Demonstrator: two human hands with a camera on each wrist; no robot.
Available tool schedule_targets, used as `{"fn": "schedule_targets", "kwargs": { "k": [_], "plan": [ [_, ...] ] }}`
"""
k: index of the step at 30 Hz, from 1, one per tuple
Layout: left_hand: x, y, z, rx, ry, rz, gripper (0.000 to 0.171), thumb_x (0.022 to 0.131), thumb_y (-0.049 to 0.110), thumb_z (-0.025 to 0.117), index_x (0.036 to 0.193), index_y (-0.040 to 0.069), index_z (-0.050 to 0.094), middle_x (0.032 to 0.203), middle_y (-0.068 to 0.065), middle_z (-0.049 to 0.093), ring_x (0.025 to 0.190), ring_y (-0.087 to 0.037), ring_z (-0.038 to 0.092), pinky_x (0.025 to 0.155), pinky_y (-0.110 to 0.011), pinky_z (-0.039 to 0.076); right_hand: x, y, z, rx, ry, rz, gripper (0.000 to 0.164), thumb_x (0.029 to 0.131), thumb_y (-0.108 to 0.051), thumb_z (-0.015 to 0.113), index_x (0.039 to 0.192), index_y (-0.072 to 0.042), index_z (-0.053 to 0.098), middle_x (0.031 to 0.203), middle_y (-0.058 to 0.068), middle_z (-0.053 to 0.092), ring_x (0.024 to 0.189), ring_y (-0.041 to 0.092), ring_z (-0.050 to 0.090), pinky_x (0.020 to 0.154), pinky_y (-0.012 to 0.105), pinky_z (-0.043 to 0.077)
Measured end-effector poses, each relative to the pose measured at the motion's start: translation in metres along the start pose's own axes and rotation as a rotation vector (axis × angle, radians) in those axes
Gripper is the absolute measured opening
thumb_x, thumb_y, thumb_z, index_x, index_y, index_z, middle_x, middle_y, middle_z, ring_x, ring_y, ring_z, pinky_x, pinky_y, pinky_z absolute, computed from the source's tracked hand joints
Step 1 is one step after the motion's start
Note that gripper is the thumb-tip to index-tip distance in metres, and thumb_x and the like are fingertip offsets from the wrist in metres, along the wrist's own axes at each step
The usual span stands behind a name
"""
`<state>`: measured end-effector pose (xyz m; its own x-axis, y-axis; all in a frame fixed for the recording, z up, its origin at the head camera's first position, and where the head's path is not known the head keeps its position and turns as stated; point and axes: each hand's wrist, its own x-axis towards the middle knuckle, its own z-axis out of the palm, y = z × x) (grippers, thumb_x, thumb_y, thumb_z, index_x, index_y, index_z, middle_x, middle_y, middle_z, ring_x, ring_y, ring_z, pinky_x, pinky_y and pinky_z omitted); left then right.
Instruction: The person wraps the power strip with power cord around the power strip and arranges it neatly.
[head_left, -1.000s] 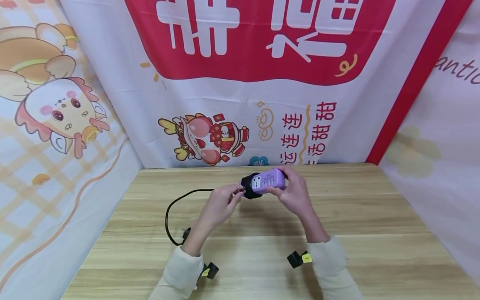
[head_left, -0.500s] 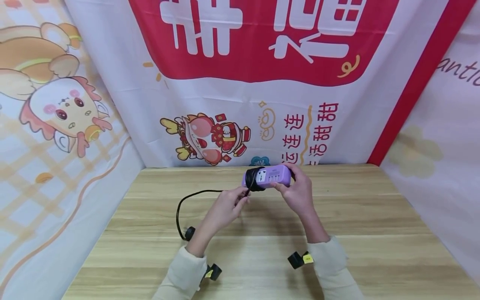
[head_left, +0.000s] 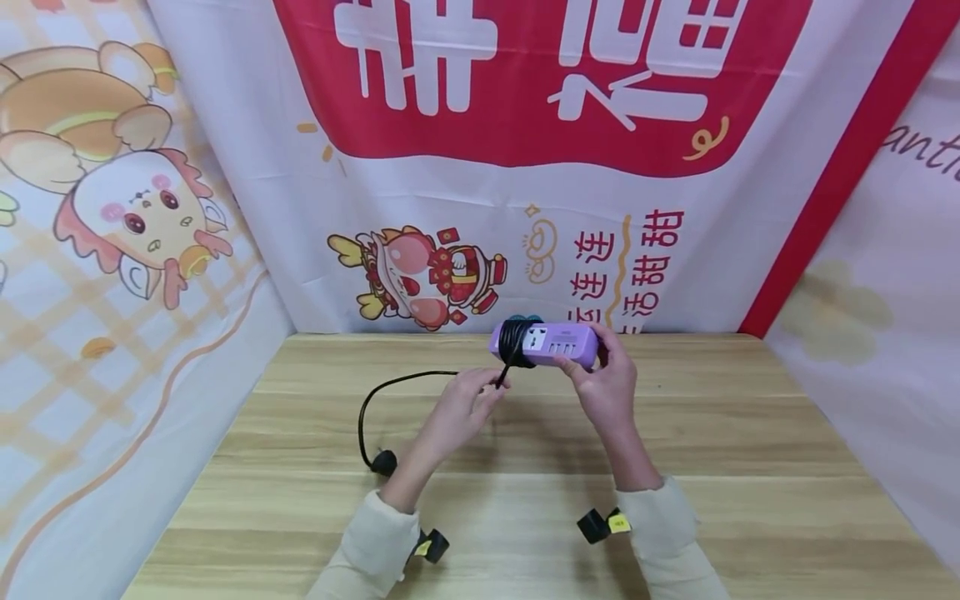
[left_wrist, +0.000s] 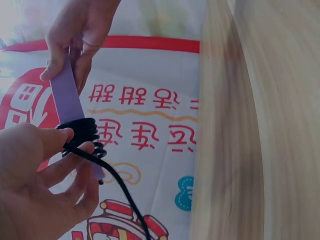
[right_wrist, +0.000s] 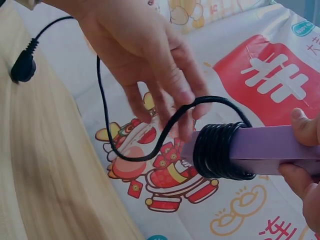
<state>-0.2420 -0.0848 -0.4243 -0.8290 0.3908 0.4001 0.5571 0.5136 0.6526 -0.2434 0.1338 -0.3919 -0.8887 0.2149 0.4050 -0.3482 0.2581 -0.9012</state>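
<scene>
A purple power strip [head_left: 581,340] with sockets and USB ports is held raised above the table's far edge. My right hand [head_left: 609,385] grips its right end, thumb on the near side. Black power cord [head_left: 514,343] is wound in several turns round the strip's left end. Below that coil, my left hand [head_left: 459,410] pinches the loose cord between thumb and fingers; the left wrist view shows the cord [left_wrist: 117,177] running on past the fingers. From there it loops left to a black plug [head_left: 384,462] on the table, also visible as a plug [right_wrist: 23,67] in the right wrist view.
The wooden table [head_left: 525,517] spans the area in front. A printed cloth backdrop [head_left: 420,192] rises behind its far edge, with cloth walls on both sides. Black devices with yellow labels, such as this wrist device [head_left: 594,526], sit at both wrists.
The strip has risen away from me, slightly right, and turned more level. My left hand has shifted from beside the coil to below it, still pinching the cord. The plug shows more fully.
</scene>
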Motion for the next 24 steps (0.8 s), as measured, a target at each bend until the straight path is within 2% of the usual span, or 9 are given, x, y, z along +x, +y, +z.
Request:
{"fn": "schedule_targets", "kwargs": {
  "k": [3,7,13,17,20,22,24],
  "plan": [
    [-0.001,0.003,0.005,-0.057,-0.027,0.033,0.02,0.1,0.01,0.058,0.119,0.009,0.064,0.116,-0.008,0.07,0.116,-0.024,0.063,0.102,-0.043,0.052,0.0,0.001,0.0,0.053,0.037,0.008,0.061,0.08,0.0,0.08,0.134,0.0,0.053,0.137,0.019,0.057,0.124,0.029,0.057,0.098,0.021,0.05],
    [-0.002,0.006,0.011,-0.185,-0.093,0.04,0.025,0.1,0.007,0.058,0.124,0.005,0.058,0.117,-0.01,0.069,0.116,-0.023,0.066,0.103,-0.036,0.052,0.002,0.005,-0.001,0.093,0.08,0.007,0.058,0.081,0.0,0.079,0.134,0.001,0.054,0.137,0.018,0.057,0.12,0.027,0.058,0.096,0.015,0.049],
    [-0.002,0.005,0.012,-0.278,-0.071,-0.02,0.021,0.102,0.007,0.054,0.122,0.004,0.059,0.115,-0.008,0.069,0.115,-0.02,0.066,0.103,-0.031,0.051,0.004,0.004,-0.002,0.149,0.064,0.053,0.057,0.085,-0.002,0.075,0.138,-0.002,0.052,0.135,0.016,0.058,0.122,0.025,0.058,0.098,0.018,0.05],
    [-0.004,0.008,0.014,-0.343,-0.112,-0.023,0.017,0.103,0.009,0.051,0.111,0.002,0.064,0.104,-0.008,0.072,0.103,-0.021,0.069,0.094,-0.035,0.056,0.006,0.003,-0.005,0.318,0.101,0.134,0.055,0.088,0.0,0.072,0.138,-0.001,0.05,0.135,0.013,0.055,0.127,0.025,0.057,0.097,0.021,0.052],
    [-0.007,0.009,0.022,-0.336,-0.235,0.007,0.022,0.105,0.013,0.048,0.099,0.004,0.066,0.088,-0.006,0.072,0.085,-0.014,0.07,0.083,-0.036,0.059,0.01,0.002,-0.011,0.488,0.183,0.172,0.048,0.088,0.001,0.07,0.132,-0.001,0.052,0.128,0.009,0.053,0.121,0.023,0.06,0.093,0.023,0.054],
    [-0.008,0.01,0.029,-0.308,-0.31,0.028,0.027,0.107,0.016,0.044,0.093,0.006,0.065,0.077,-0.003,0.067,0.071,-0.007,0.066,0.072,-0.033,0.058,0.013,0.001,-0.016,0.573,0.24,0.175,0.041,0.088,0.002,0.07,0.126,-0.003,0.054,0.123,0.008,0.052,0.115,0.021,0.061,0.091,0.024,0.055],
    [-0.009,0.01,0.034,-0.275,-0.337,0.034,0.029,0.108,0.018,0.042,0.089,0.009,0.062,0.068,0.002,0.06,0.058,-0.001,0.059,0.061,-0.025,0.054,0.016,-0.001,-0.021,0.64,0.275,0.162,0.038,0.087,0.003,0.071,0.121,-0.005,0.056,0.119,0.008,0.051,0.11,0.02,0.062,0.089,0.025,0.056]
  ]
}}
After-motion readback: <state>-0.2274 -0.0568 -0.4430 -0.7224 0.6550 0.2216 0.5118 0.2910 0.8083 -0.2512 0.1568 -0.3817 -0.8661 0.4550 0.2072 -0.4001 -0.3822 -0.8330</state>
